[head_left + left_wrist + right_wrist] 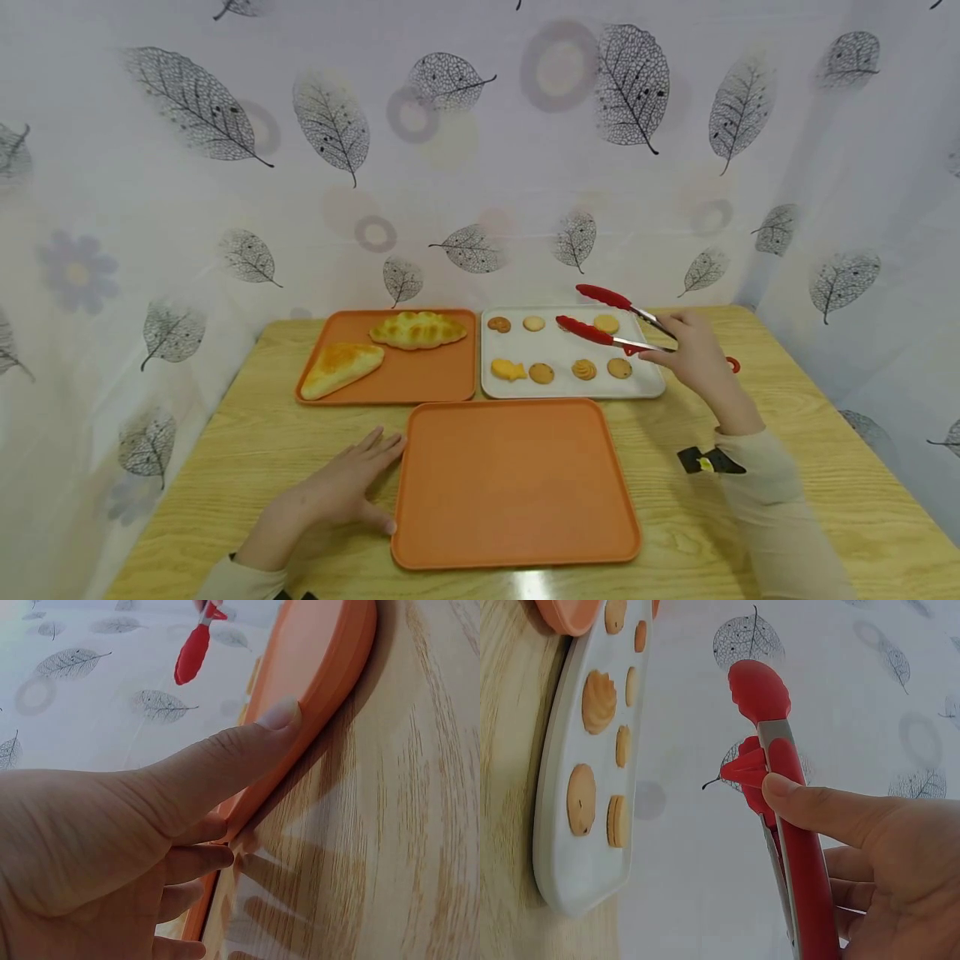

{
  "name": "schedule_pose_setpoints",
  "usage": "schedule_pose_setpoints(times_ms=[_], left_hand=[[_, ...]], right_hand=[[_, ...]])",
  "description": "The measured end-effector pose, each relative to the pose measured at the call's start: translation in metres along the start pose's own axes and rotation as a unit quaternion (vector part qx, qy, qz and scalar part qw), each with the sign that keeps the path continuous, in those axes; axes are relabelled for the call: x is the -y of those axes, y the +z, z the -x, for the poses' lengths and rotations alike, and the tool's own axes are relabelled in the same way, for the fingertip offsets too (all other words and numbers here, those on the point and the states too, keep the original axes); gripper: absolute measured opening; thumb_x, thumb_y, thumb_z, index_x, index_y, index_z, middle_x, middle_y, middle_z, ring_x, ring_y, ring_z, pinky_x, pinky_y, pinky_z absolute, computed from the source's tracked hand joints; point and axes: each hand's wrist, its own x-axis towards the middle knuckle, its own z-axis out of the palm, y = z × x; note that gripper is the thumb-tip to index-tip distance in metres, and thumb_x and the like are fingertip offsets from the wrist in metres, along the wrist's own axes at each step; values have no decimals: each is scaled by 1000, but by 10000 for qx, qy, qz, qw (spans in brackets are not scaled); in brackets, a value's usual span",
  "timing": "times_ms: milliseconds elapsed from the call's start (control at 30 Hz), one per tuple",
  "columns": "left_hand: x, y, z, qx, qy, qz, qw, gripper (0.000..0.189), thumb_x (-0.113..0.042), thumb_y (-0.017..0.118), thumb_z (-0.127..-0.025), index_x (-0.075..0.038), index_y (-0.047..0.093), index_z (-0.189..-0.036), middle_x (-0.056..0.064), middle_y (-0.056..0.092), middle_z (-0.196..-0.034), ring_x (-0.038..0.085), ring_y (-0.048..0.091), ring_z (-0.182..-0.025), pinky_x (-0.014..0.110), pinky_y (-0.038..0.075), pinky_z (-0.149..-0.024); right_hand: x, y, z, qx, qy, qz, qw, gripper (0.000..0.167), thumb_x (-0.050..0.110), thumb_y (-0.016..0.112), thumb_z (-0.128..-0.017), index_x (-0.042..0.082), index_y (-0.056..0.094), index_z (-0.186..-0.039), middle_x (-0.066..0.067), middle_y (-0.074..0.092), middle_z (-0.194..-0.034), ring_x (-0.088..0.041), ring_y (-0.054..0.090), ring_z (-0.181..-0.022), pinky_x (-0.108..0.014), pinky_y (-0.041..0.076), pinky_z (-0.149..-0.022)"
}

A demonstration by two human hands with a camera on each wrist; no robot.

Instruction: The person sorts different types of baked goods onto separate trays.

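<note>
My right hand (692,354) grips a pair of red-tipped metal tongs (588,331), held above the right part of the white tray (645,385). The tongs' two arms stand spread with nothing between the tips. In the right wrist view the thumb presses on the red handle (802,870), the other fingers behind it. My left hand (337,492) lies at the left edge of the front orange tray (517,483), fingers straight, thumb touching the rim. That tray bears nothing. Several cookies (584,369) sit in two rows on the white tray; the tongs partly hide one at the back.
At the back left, another orange tray (427,390) holds a triangular pastry (341,369) and a braided bread loaf (417,330). All three trays stand close together on the wooden table (247,442). A leaf-patterned curtain (480,167) hangs behind and at both sides.
</note>
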Motion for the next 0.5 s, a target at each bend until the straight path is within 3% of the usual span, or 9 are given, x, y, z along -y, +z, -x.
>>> schedule_pose_setpoints(times_ms=[367, 500], left_hand=[[2, 0, 0, 28, 36, 10, 10000, 114, -56, 77, -70, -1, 24, -154, 23, 23, -160, 48, 7, -148, 73, 17, -111], [2, 0, 0, 21, 15, 5, 10000, 114, -56, 78, -70, -1, 24, -154, 23, 23, -160, 48, 7, -149, 73, 17, -111]], right_hand=[[-36, -4, 0, 152, 779, 63, 9968, 75, 22, 79, -81, -21, 44, -133, -42, 44, -124, -57, 38, -113, -67, 37, -92], [-48, -5, 3, 294, 1226, 107, 9920, 82, 29, 77, -84, -19, 39, -138, -43, 38, -128, -59, 33, -117, -69, 36, -91]])
